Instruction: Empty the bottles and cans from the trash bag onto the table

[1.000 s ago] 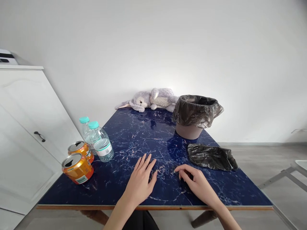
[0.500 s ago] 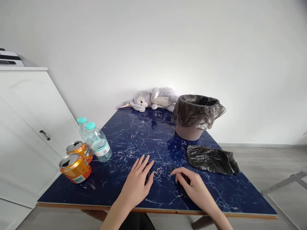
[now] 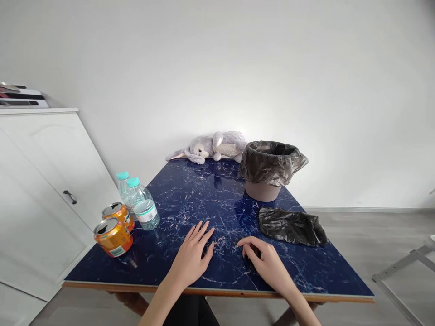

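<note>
My left hand (image 3: 194,256) rests palm down on the blue marbled tabletop (image 3: 204,194), fingers spread, holding nothing. On the same surface my right hand (image 3: 267,260) lies with its fingers loosely bent and thumb apart; nothing shows in it. Beyond the right hand lies a flattened black plastic bag (image 3: 292,227). Behind that stands a grey-brown trash bin (image 3: 262,192) with a black bin liner (image 3: 268,166) folded over its rim. To the left are two clear bottles with teal caps, the nearer bottle (image 3: 146,210) partly covering the other bottle (image 3: 123,188), and two open orange cans, a front can (image 3: 114,242) and a rear can (image 3: 125,215).
A grey plush rabbit (image 3: 212,147) lies on its side at the table's far end against the white wall (image 3: 217,68). A white cabinet (image 3: 44,181) stands left of the table. At right, a grey metal frame (image 3: 401,271) is on the floor.
The camera view has shifted slightly, so objects sit a little differently in the picture. Both hands keep nearly the same pose on the table.
</note>
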Demonstrator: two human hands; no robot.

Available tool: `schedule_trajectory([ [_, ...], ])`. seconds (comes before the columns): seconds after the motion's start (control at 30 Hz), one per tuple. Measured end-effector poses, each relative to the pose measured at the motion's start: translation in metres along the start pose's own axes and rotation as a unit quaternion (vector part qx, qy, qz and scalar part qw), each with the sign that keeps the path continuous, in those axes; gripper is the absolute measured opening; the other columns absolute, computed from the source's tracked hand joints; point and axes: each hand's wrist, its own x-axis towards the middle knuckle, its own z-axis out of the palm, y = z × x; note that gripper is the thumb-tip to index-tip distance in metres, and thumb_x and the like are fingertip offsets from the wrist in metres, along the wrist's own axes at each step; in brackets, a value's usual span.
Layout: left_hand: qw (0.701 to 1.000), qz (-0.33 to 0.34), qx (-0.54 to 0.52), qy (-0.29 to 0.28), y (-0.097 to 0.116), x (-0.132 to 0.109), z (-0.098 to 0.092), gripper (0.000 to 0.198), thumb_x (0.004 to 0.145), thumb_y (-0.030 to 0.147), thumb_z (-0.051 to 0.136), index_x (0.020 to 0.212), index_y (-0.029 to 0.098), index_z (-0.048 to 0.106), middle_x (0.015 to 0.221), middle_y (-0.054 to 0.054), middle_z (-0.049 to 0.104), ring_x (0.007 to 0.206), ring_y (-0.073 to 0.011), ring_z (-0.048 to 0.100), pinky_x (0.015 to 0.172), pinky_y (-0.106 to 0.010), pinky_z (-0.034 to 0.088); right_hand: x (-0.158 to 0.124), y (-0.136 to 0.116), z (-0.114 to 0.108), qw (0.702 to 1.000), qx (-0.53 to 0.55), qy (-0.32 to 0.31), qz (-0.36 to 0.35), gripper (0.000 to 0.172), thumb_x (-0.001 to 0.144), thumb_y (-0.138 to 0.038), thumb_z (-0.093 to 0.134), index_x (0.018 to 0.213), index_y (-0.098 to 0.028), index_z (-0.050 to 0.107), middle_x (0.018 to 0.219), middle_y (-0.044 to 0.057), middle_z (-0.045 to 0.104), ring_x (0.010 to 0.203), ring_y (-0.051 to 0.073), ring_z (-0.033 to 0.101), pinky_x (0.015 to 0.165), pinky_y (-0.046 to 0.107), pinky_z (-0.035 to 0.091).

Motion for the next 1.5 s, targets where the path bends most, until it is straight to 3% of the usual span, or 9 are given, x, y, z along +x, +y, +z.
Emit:
schedule_trajectory([
  [0.7,0.999,0.009,-0.021,0.028,-0.007,0.0,0.006,0.051,0.111,0.047,0.046,0.159,0.033,0.052,0.17,-0.003,0.044,0.159,-0.0349,0.038,0.127,-0.06,0.04,0.002,0.01,0.002,1.0,0.008,0.006,-0.011,0.044,0.106,-0.055,0.046,0.107,-0.023,0.076,0.084,0.003,0.073,0.071,0.019,0.06,0.068,0.028,0.043],
  [1.13,0.999,-0.019,-0.049,0.007,-0.007,-0.002,0.004,0.053,0.111,0.052,0.045,0.159,0.032,0.053,0.171,-0.003,0.042,0.16,-0.0363,0.035,0.127,-0.063,0.039,0.003,0.012,0.006,1.0,0.007,0.021,-0.014,0.047,0.106,-0.058,0.046,0.107,-0.021,0.075,0.083,0.004,0.071,0.072,0.02,0.061,0.069,0.029,0.045],
  [1.5,0.997,-0.008,-0.066,0.028,-0.011,-0.003,0.005,0.05,0.11,0.051,0.047,0.155,0.031,0.058,0.168,-0.003,0.047,0.158,-0.034,0.039,0.128,-0.059,0.04,0.009,0.009,0.003,0.998,-0.045,-0.009,-0.05,0.036,0.108,-0.044,0.045,0.104,-0.024,0.075,0.08,0.002,0.073,0.07,0.018,0.067,0.067,0.028,0.051],
])
